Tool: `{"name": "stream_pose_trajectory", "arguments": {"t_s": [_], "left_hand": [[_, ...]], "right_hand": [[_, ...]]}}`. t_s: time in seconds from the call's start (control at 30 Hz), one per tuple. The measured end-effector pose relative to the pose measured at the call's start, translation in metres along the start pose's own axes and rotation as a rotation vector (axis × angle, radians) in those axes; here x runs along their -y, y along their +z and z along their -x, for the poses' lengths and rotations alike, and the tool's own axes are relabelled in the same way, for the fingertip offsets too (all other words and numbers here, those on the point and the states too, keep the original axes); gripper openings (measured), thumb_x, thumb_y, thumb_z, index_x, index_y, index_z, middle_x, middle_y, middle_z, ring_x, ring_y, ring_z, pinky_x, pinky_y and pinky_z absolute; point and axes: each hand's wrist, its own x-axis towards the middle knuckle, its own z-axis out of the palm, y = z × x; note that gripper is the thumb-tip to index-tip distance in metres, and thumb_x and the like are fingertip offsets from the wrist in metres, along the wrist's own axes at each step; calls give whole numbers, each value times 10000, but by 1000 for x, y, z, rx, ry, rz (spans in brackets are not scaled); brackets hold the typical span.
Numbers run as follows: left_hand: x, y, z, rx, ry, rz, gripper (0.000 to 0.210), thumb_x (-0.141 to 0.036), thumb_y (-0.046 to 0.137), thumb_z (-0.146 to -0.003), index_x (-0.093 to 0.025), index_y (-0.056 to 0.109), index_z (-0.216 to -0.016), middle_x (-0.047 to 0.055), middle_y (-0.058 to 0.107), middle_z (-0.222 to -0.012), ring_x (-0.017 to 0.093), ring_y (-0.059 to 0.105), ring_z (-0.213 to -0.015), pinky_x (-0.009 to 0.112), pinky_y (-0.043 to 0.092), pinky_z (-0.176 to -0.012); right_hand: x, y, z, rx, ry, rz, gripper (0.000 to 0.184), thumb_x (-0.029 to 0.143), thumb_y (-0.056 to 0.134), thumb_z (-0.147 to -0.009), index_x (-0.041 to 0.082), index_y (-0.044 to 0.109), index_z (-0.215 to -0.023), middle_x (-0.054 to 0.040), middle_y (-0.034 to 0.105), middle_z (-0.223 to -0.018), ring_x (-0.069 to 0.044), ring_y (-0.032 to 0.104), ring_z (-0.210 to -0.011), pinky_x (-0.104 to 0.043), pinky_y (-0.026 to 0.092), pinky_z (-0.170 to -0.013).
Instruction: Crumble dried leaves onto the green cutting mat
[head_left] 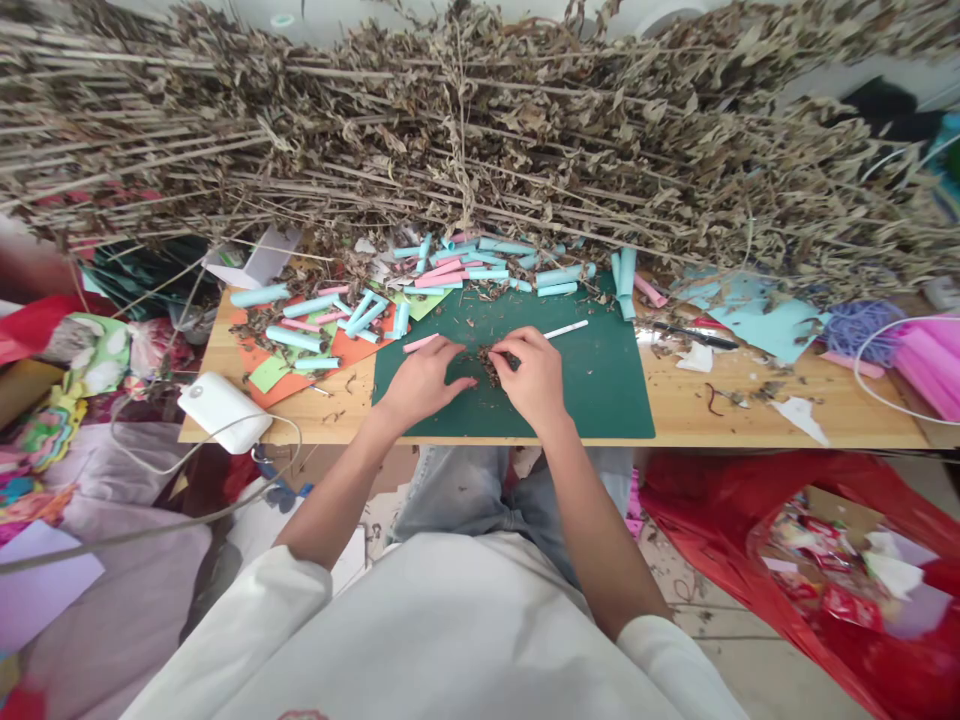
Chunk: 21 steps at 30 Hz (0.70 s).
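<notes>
My left hand (pixel 427 382) rests low over the green cutting mat (pixel 600 390), thumb apart from its fingers, holding nothing that I can see. Just behind its knuckles lies a pink paper roll (pixel 420 343). My right hand (pixel 532 375) is closed, its thumb and fingertips pinched at a small heap of dried leaf bits (pixel 491 372) in the middle of the mat. Beyond the right knuckles lies a thin white stick (pixel 566 329). Several blue paper rolls (pixel 487 274) and pink ones lie along the mat's far edge.
A thick pile of dried stalks (pixel 450 130) spans the back. On the wooden table (pixel 712 400) are a white power bank (pixel 225 412) with a cable, orange paper (pixel 352 348), a black pen (pixel 697 338) and purple yarn (pixel 862 332). A red bag (pixel 712 500) with wrappers stands at right.
</notes>
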Motion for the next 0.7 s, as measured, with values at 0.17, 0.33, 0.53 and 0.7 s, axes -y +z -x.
{"name": "stream_pose_trajectory", "arguments": {"t_s": [0.17,0.33,0.53,0.7], "left_hand": [[1,12,0,24,-47,-142,452,-386,713,-817,-130,622,-1178,127,617,-1104,259,632,-998,376,519,-885],[3,28,-15,-50,-41,-10,178,-242,558,-927,-141,699,-965,94,666,-950,212,643,-890,343,516,-838],[-1,30,-31,-247,-44,150,284,-241,407,-989,-151,665,-1066,104,669,-1006,192,636,-929,322,505,-865],[8,23,-50,-110,4,-49,369,-130,367,-953,-103,610,-1230,172,613,-1165,241,624,-1015,353,498,-882]], "right_hand": [[0,-4,4,-24,42,6,138,277,594,-869,209,711,-896,-68,636,-934,-192,616,-822,-328,510,-785],[-5,-5,16,-140,208,23,262,244,478,-901,171,684,-1045,-111,653,-1001,-173,596,-683,-347,528,-748],[-3,5,11,-107,177,-30,300,157,428,-875,171,704,-993,-121,698,-1003,-231,651,-938,-366,532,-865],[-7,6,13,-161,239,28,319,132,431,-845,158,704,-1009,-129,709,-1014,-243,660,-948,-386,522,-905]]}}
